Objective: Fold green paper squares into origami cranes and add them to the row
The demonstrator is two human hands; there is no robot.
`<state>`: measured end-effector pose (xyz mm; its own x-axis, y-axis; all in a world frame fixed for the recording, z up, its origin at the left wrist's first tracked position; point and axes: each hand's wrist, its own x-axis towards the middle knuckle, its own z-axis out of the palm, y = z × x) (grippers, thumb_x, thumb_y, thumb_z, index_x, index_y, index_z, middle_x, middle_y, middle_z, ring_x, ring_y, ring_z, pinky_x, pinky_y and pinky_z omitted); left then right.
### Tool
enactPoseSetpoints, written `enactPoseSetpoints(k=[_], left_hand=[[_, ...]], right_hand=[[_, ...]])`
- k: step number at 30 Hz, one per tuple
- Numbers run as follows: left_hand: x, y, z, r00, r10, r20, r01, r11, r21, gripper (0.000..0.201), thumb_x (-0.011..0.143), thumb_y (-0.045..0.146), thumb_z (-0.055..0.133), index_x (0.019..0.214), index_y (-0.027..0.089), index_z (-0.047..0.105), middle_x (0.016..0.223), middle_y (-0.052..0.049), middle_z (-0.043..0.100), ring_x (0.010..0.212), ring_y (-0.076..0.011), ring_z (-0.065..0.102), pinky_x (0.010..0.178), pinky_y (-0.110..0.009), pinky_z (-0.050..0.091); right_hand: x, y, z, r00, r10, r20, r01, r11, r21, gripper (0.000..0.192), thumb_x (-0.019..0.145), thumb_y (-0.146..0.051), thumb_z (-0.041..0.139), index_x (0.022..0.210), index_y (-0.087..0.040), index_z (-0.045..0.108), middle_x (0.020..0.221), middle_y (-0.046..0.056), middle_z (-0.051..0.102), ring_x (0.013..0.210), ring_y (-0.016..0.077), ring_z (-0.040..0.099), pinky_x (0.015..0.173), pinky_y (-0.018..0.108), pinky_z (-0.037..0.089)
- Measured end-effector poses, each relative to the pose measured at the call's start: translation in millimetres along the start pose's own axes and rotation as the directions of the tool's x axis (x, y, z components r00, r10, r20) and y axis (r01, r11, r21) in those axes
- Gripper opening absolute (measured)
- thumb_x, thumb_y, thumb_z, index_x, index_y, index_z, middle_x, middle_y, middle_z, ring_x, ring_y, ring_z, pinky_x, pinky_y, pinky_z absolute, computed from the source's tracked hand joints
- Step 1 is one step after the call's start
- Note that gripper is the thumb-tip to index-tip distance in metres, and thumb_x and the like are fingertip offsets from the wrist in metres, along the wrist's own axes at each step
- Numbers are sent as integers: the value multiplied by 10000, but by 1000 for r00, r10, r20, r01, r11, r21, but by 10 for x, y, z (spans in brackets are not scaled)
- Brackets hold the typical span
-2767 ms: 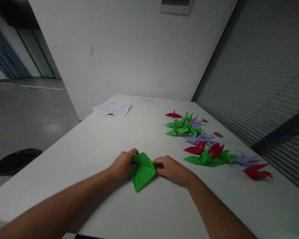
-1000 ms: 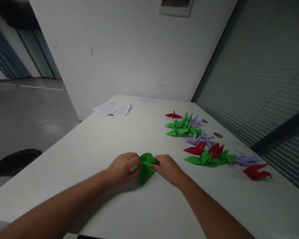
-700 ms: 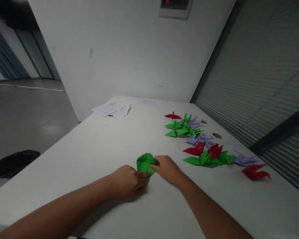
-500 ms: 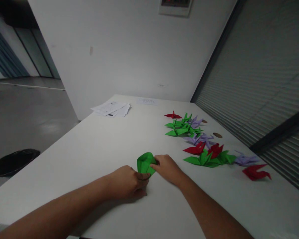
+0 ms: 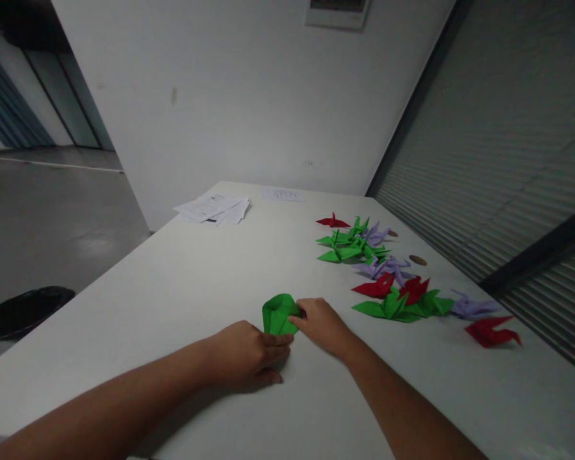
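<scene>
A partly folded piece of green origami paper lies on the white table, its far edge lifted and bulging. My left hand is at its near edge; the stretched fingers lie across that edge, pressing on it, and the thumb rests apart on the tabletop. On the paper's right side my right hand pinches the corner between thumb and fingers. The left fingers cover the paper's near tip.
Folded paper cranes in green, purple and red spread along the table's right side. Loose printed sheets lie at the far left, a paper strip at the back. A black-lined bin stands left of the table. Blinds border the right.
My left fingers have straightened and slid slightly right along the paper's near edge. My right hand keeps its pinch in the same place.
</scene>
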<state>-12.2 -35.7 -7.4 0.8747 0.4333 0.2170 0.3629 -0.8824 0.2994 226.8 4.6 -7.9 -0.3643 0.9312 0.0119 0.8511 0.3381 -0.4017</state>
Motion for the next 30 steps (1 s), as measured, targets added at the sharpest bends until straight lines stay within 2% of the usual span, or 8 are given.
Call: enactPoseSetpoints(k=[6, 9, 10, 12, 15, 18, 26, 30], left_hand=[[-42, -64, -121, 998, 68, -7, -68, 996, -65, 124, 955, 320, 604, 933, 232, 689, 852, -62, 743, 746, -194, 711, 694, -291, 544], [-14, -160, -111, 988, -109, -108, 103, 993, -59, 161, 953, 245, 556, 832, 211, 655, 741, -37, 688, 676, -168, 667, 659, -279, 515], [2, -199, -86, 951, -247, -188, 232, 968, -97, 127, 937, 221, 557, 847, 208, 646, 754, -31, 686, 682, -164, 663, 660, -278, 516], [34, -275, -18, 831, -475, -288, 418, 876, -238, 88, 874, 191, 596, 958, 209, 617, 840, -31, 712, 760, -181, 688, 688, -295, 544], [67, -354, 82, 752, -589, -295, 418, 773, -477, 354, 795, 160, 646, 1128, 207, 536, 1072, -86, 735, 943, -218, 725, 825, -371, 596], [83, -378, 128, 694, -657, -295, 412, 698, -585, 403, 779, 173, 664, 1146, 209, 502, 1191, -123, 699, 1041, -246, 723, 891, -443, 608], [110, -403, 191, 771, -618, -154, 283, 550, -786, 567, 797, 30, 615, 1296, 225, 428, 1297, -158, 690, 1147, -226, 705, 1003, -478, 578], [114, -414, 241, 794, -593, -130, 259, 525, -811, 578, 796, 28, 632, 1309, 211, 438, 1324, -190, 675, 1151, -245, 705, 995, -482, 580]], right_hand=[[-9, 25, 7, 1000, 5, -1, -5, 1000, -6, 155, 881, -278, 721, 767, -175, 702, 732, 42, 728, 650, 164, 612, 590, 267, 306], [-11, 16, 4, 1000, -4, -2, 4, 1000, 5, 155, 884, -270, 713, 762, -176, 698, 731, 40, 726, 656, 163, 614, 591, 263, 306], [-11, 11, 1, 1000, -9, -3, 9, 1000, 9, 154, 883, -266, 711, 759, -176, 697, 729, 38, 725, 659, 162, 615, 592, 262, 307], [-8, -1, -3, 1000, -6, -3, 7, 1000, 14, 150, 877, -245, 712, 744, -177, 694, 721, 33, 722, 657, 159, 614, 591, 261, 305], [-2, -11, -8, 1000, 14, 7, -15, 1000, 10, 145, 870, -224, 717, 734, -177, 695, 721, 30, 724, 650, 155, 611, 584, 260, 305], [-4, -9, -11, 1000, 4, 10, -4, 1000, -4, 143, 881, -260, 720, 763, -179, 707, 747, 38, 735, 667, 162, 622, 596, 262, 319], [-13, -21, -17, 999, 15, 31, -17, 999, 51, 108, 892, -240, 694, 818, -182, 747, 780, 53, 762, 674, 175, 653, 604, 261, 359], [-11, -26, -18, 1000, 14, 24, -15, 998, 69, 101, 886, -234, 690, 831, -187, 759, 791, 51, 771, 680, 177, 657, 617, 262, 372]])
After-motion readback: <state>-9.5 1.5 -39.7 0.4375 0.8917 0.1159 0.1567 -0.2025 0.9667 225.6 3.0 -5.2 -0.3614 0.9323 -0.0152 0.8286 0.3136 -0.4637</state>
